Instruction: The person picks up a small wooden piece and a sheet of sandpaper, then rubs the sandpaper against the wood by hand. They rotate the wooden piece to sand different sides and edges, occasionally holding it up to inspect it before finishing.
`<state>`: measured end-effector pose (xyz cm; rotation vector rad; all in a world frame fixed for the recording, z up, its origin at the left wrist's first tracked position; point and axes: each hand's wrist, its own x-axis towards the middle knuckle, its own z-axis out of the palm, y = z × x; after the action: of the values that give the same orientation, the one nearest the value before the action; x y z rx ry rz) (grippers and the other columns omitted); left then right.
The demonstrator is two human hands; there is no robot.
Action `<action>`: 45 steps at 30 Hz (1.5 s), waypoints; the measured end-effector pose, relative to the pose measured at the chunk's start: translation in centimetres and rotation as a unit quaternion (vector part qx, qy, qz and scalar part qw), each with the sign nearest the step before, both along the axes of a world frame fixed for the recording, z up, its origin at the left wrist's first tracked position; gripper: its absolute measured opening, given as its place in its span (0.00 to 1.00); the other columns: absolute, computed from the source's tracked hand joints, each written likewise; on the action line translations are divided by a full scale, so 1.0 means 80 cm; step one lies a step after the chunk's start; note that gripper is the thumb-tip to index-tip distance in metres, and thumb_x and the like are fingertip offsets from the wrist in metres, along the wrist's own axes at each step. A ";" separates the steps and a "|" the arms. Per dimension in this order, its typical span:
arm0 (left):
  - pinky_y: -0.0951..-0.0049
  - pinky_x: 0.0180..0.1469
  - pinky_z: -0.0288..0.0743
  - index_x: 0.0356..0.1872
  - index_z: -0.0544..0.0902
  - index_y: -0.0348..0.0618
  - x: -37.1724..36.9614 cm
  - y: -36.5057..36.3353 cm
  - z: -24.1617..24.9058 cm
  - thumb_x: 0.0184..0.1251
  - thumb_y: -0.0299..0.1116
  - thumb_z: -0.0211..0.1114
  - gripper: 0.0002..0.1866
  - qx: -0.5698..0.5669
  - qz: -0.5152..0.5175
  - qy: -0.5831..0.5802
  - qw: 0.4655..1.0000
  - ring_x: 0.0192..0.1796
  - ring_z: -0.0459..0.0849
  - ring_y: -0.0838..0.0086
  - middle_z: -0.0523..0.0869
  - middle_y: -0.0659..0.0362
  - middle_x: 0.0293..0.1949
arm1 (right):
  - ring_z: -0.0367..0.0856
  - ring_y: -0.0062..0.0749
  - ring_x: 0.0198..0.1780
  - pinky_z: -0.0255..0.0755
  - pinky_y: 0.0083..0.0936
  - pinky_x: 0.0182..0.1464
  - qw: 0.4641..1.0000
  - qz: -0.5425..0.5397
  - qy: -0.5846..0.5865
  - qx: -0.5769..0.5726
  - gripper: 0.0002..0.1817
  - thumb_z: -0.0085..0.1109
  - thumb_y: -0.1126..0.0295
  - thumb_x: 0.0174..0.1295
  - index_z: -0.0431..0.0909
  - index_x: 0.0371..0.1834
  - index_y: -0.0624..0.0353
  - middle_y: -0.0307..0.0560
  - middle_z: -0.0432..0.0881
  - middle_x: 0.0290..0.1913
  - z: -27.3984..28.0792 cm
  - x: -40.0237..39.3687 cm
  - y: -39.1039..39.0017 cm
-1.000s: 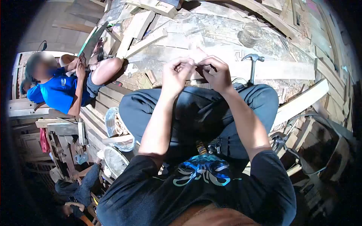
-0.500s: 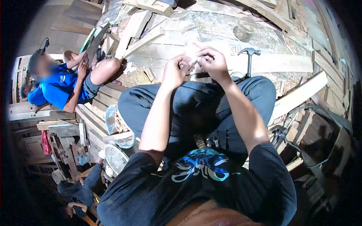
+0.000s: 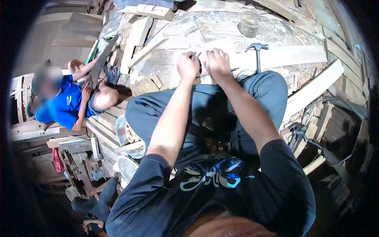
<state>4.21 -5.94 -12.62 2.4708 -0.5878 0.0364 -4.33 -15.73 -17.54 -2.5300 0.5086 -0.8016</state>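
Note:
My left hand [image 3: 188, 65] is closed, its fingers curled around something small and dark that I cannot make out. Close beside it, my right hand [image 3: 218, 63] has bent fingers over the left end of a pale wooden board [image 3: 282, 57]; glare hides what its fingertips hold. Both hands are just beyond my crossed legs, with a narrow gap between them. To the right of my right hand, a claw hammer [image 3: 257, 57] lies across the board, its head pointing away from me.
At the left a person in a blue shirt [image 3: 65, 98] sits holding a handsaw [image 3: 103, 59]. A clear round container [image 3: 249, 24] stands on the plank floor. Buckets [image 3: 129, 168] are by my left knee. Wood offcuts [image 3: 148, 50] and a slanting plank [image 3: 316, 89] lie around me.
My hands have turned palm-down and come lower, the right one onto the board's end. The view has shifted slightly. The person at the left has moved the saw and their legs.

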 end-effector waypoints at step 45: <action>0.51 0.46 0.73 0.29 0.82 0.34 0.003 -0.026 -0.047 0.61 0.28 0.61 0.07 0.033 -0.059 -0.094 0.993 0.38 0.80 0.47 0.82 0.42 0.30 | 0.68 0.44 0.68 0.53 0.51 0.73 0.997 -0.015 0.065 0.034 0.13 0.59 0.63 0.61 0.86 0.45 0.52 0.52 0.75 0.62 -0.008 0.008 0.002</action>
<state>4.47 -8.01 -16.37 2.5092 -0.8262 0.2074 -3.71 -15.54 -18.17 -2.5272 0.6075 -0.6232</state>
